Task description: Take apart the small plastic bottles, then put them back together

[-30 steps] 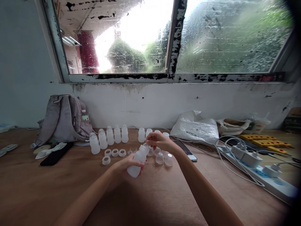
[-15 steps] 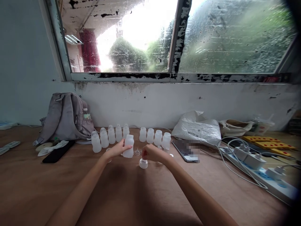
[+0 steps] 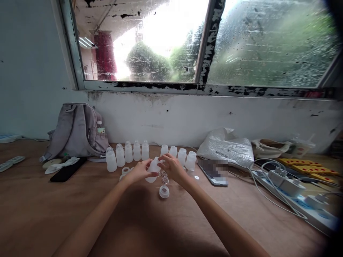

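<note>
A frosted white baby bottle (image 3: 152, 177) is tilted in my left hand (image 3: 140, 170), whose fingers and thumb wrap round its body. My right hand (image 3: 171, 166) has its fingers closed at the bottle's upper end, partly covering it. Just below my hands, a round clear-and-white bottle piece (image 3: 164, 191) lies on the table. Small clear teats (image 3: 165, 180) are in a line behind it. White collar rings (image 3: 125, 171) lie partly hidden behind my left hand. To the right, some clear caps are mostly hidden by my right hand.
Several capped bottles (image 3: 128, 152) stand at the back left, and open bottles (image 3: 191, 161) at the back right. A backpack (image 3: 77, 132), a black phone (image 3: 69, 170), another phone (image 3: 214, 172), a silvery plastic bag (image 3: 227, 146) and a power strip (image 3: 294, 192) with cables flank them.
My right hand has let go of the round clear piece on the table and moved up to the bottle's upper end. The bottle, upright half a second ago, is tilted and further right.
</note>
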Demonstrator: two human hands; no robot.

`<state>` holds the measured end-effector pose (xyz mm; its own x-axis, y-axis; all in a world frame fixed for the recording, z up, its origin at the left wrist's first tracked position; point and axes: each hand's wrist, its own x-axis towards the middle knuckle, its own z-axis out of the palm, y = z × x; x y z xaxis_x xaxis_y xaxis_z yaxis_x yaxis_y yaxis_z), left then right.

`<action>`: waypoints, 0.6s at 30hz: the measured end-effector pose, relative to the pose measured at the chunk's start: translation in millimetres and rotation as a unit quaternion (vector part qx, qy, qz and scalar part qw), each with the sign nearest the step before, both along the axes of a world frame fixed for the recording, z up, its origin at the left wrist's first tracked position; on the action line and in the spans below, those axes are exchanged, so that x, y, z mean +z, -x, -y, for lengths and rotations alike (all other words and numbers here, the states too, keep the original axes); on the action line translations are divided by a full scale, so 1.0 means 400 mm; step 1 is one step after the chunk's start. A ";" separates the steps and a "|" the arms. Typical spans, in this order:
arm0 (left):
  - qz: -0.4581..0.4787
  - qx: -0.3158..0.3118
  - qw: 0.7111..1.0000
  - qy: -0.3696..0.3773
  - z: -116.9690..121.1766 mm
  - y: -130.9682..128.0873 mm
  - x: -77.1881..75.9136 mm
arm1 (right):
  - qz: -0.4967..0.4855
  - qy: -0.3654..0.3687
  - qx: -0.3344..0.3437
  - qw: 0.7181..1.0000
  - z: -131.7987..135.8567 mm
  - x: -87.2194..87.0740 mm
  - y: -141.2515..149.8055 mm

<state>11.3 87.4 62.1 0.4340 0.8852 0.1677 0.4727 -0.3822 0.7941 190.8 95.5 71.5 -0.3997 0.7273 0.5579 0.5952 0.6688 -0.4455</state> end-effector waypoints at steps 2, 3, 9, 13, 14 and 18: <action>0.001 0.014 1.000 -0.021 -0.001 -0.010 -0.011 | 0.009 -0.038 -0.016 0.999 -0.010 -0.010 -0.002; -0.002 0.029 0.999 -0.033 -0.005 -0.012 -0.017 | 0.012 -0.057 -0.024 0.998 -0.017 -0.015 -0.004; -0.058 0.067 0.993 -0.078 -0.031 0.017 -0.031 | 0.081 -0.117 -0.119 0.983 -0.103 -0.029 0.001; -0.105 0.028 0.991 -0.075 -0.025 0.037 -0.022 | 0.122 -0.115 -0.133 0.977 -0.177 -0.012 0.025; -0.123 0.026 0.989 -0.078 -0.022 0.036 -0.022 | 0.131 -0.113 -0.134 0.976 -0.193 -0.006 0.030; -0.192 0.008 0.978 -0.077 -0.012 0.016 -0.036 | 0.168 -0.102 -0.146 0.970 -0.239 0.007 0.046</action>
<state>4.8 92.2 47.6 0.4774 0.8694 0.1276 0.7314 -0.4737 0.4906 172.3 191.3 74.3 -0.3777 0.7249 0.5761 0.8610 0.5038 -0.0695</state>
